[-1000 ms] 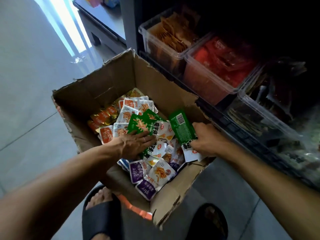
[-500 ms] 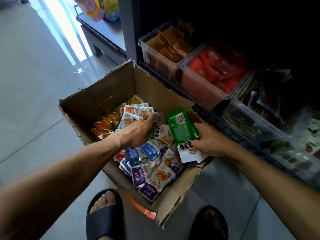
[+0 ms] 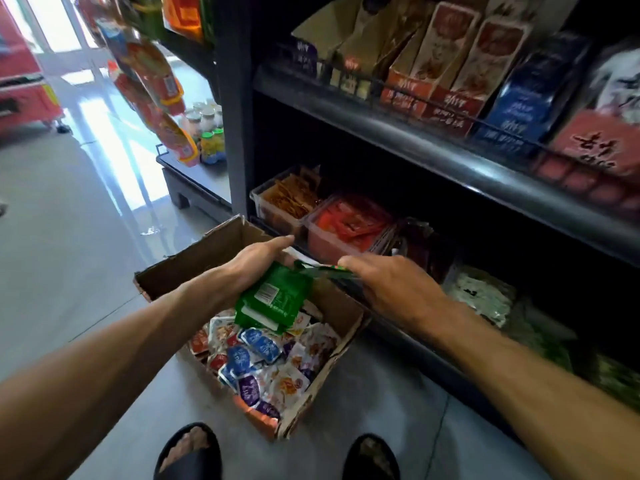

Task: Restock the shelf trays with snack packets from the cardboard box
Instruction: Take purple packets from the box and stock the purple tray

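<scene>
Head view shows both hands lifted above the cardboard box (image 3: 207, 261); left hand (image 3: 252, 265) grips a green packet stack (image 3: 273, 299), right hand (image 3: 388, 282) pinches more green packets (image 3: 325, 270); next, I'd guess, carry them to a matching shelf tray (image 3: 478, 296).

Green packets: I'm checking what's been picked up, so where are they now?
In the head view, centre, the green packets are held in the left hand above the box, with the right hand pinching their upper edge.

Head-worn camera looks forward and down, close over both forearms.
</scene>
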### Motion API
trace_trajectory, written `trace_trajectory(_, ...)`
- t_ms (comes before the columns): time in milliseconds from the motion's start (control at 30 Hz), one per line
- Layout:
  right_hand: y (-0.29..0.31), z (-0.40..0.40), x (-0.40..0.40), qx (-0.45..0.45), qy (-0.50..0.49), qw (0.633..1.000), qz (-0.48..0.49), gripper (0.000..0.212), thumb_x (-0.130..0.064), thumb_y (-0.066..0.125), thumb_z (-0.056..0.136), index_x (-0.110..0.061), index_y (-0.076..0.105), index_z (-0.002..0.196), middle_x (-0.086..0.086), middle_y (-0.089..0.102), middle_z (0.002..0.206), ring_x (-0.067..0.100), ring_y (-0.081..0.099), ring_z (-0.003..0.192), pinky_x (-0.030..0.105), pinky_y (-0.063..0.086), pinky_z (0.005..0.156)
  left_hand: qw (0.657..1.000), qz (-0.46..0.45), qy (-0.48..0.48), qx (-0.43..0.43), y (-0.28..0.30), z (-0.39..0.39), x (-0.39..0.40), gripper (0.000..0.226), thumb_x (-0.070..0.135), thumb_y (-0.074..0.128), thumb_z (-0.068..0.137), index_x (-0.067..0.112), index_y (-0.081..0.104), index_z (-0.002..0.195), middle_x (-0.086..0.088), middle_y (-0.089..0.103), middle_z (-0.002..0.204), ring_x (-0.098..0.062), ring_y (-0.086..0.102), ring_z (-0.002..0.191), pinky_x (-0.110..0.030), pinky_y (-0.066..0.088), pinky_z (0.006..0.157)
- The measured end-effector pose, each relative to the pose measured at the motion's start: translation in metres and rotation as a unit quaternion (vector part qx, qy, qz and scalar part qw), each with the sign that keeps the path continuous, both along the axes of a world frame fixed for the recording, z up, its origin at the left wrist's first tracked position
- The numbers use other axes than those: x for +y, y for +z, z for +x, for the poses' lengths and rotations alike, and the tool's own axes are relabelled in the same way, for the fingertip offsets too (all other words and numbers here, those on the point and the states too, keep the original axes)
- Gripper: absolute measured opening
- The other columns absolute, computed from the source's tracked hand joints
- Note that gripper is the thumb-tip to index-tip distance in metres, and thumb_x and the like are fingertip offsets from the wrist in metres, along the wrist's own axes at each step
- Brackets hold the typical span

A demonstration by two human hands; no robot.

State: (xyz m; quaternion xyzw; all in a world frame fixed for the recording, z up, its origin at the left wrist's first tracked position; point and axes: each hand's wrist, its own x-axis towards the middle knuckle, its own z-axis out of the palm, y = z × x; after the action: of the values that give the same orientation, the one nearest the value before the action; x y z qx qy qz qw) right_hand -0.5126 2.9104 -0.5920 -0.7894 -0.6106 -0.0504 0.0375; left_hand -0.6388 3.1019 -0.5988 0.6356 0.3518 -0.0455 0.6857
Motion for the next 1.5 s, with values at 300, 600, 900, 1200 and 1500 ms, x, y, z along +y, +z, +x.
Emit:
trace_trajectory(300,0.073,-0.032,-0.065,-0.158,0.043,0.982,0.091,0.036,-0.014,0.049,0.087,-0.008,0.066,0.119,0.007,0.068,0.115,0.024,0.067,0.105,0.03,0.056,0.075,0.985,-0.061,-0.142,-0.08,0.067,-0.017,-0.063,0.033,0.031,0.073,0.08,0.003,0.073,0.097,-0.014,0.072,0.08,-0.019,0.067,0.061,-0.027,0.055,0.055)
trace_trajectory(600,0.122,-0.019,-0.135,0.254,-0.322,0.879,0.243,0.053,0.001,0.049,0.093,-0.013,0.044,0.144,0.004,0.055,0.136,0.017,0.048,0.127,0.029,0.038,0.106,0.977,0.009,-0.099,-0.19,0.105,0.001,-0.119,0.007,0.011,0.067,0.091,0.005,0.069,0.094,-0.016,0.073,0.076,-0.021,0.068,0.056,-0.028,0.057,0.052)
trace_trajectory(900,0.153,-0.016,-0.189,0.441,-0.348,0.723,0.403,0.049,-0.007,0.073,0.086,-0.019,0.056,0.13,0.001,0.061,0.125,0.019,0.064,0.106,0.023,0.056,0.066,0.941,0.037,-0.247,-0.227,0.133,0.029,-0.201,0.016,0.002,0.067,0.09,0.003,0.067,0.105,-0.019,0.074,0.092,-0.03,0.07,0.08,-0.04,0.06,0.073)
trace_trajectory(1200,0.182,-0.006,-0.289,0.464,-0.353,0.707,0.4,0.036,-0.007,0.072,0.086,-0.021,0.054,0.114,0.007,0.062,0.11,0.013,0.062,0.069,0.027,0.051,0.051,0.899,0.106,-0.353,-0.235,0.166,0.065,-0.287,0.018,0.005,0.074,0.084,0.009,0.069,0.101,-0.005,0.077,0.089,-0.02,0.074,0.079,-0.028,0.057,0.063)
trace_trajectory(1500,0.191,0.005,-0.326,0.46,-0.266,0.668,0.521,0.037,0.003,0.063,0.09,-0.021,0.049,0.114,0.001,0.071,0.092,0.008,0.068,0.074,0.021,0.048,0.05,0.899,0.092,-0.361,-0.23,0.158,0.091,-0.339,0.008,0.015,0.068,0.092,0.012,0.071,0.098,-0.008,0.076,0.095,-0.025,0.073,0.089,-0.043,0.057,0.088)
